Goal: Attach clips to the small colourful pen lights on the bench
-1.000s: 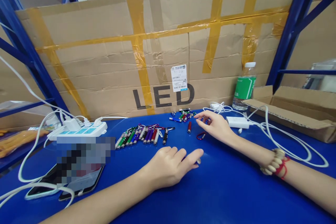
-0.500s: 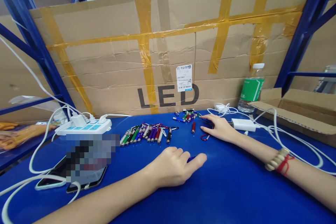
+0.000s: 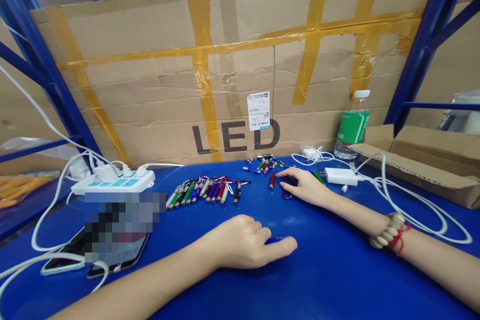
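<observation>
My left hand (image 3: 245, 242) is curled low over the blue table (image 3: 330, 270), thumb stretched out. Between thumb and forefinger shows part of a shiny blue mini flashlight (image 3: 275, 240), the remainder hidden by the hand. Farther back on the right, my right hand (image 3: 305, 186) rests palm down with its fingers apart. Its forefinger tip is close beside a red mini flashlight (image 3: 271, 181); whether they touch I cannot tell. A red carabiner clip (image 3: 286, 195) pokes out under the thumb, and a green flashlight (image 3: 318, 177) lies behind the hand.
Several mini flashlights (image 3: 204, 192) form a row at left of centre, with a loose pile (image 3: 264, 165) behind. A power strip (image 3: 116, 182) and phones (image 3: 123, 255) lie left. A white adapter (image 3: 341, 176), cables, a bottle (image 3: 352, 127) and an open carton (image 3: 431, 160) occupy the right.
My right hand has shifted slightly left, closer to the red flashlight, and a green flashlight now shows behind it. The left hand stays nearly in place. The whole view has moved a little.
</observation>
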